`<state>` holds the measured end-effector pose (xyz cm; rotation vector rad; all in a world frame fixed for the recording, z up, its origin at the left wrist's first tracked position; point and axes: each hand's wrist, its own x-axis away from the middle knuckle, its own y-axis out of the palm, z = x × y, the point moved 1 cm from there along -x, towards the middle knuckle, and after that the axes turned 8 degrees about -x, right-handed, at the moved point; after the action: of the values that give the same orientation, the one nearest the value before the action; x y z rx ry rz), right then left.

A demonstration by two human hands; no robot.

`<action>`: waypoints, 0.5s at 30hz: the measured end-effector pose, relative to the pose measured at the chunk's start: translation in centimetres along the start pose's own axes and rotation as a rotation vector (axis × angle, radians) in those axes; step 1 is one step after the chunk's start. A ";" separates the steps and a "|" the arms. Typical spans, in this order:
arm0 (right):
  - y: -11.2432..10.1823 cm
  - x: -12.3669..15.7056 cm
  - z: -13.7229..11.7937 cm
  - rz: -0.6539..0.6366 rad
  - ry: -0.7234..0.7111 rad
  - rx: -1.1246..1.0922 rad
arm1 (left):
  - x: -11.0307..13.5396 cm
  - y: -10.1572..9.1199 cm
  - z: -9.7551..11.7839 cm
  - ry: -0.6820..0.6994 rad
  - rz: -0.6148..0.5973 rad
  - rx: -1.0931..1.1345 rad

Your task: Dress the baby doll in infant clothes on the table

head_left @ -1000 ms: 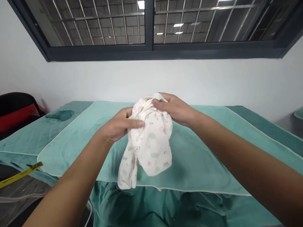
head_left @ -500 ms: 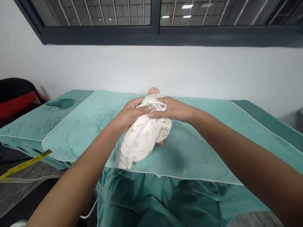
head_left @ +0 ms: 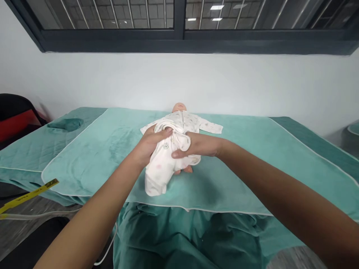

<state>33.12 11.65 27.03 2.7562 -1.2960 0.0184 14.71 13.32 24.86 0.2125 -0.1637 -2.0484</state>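
Observation:
A baby doll (head_left: pixel 179 107) lies on its back on a light teal towel (head_left: pixel 238 179), head toward the wall, dressed in a white printed top (head_left: pixel 193 122) with sleeves spread. Both my hands grip bunched white printed baby trousers (head_left: pixel 159 168) over the doll's lower body. My left hand (head_left: pixel 151 144) pinches the waistband from the left. From the right, my right hand (head_left: pixel 196 145) holds the same waistband with curled fingers. A bare doll foot (head_left: pixel 187 169) shows below the cloth. One trouser leg hangs toward the towel's near edge.
The towel lies on a darker teal quilted table cover (head_left: pixel 33 157). A folded green cloth (head_left: pixel 66 124) sits at the far left. A black and red chair (head_left: pixel 14 116) stands left. A yellow tape (head_left: pixel 28 195) and a white cable (head_left: pixel 108 250) lie lower left. The white wall and a window stand behind.
The trousers came down from in front of my face to the doll's legs. Both hands moved lower and nearer with the waistband, uncovering the doll's head and top.

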 end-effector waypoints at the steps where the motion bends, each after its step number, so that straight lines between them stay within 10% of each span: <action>1: -0.2 0.0 0.2 -0.017 -0.008 0.005 | 0.2 -0.2 -0.2 -0.031 -0.041 -0.018; 6: -0.8 -0.2 2.1 0.151 -0.190 -0.246 | 1.1 -0.7 -1.0 -0.237 -0.287 -0.189; 15: -0.8 3.2 11.4 0.425 0.133 -0.140 | 0.8 0.7 -7.5 -0.278 -0.041 -0.286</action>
<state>35.42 8.61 15.80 2.2761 -1.7403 0.1335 16.60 12.12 17.67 -0.2493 -0.0356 -2.1075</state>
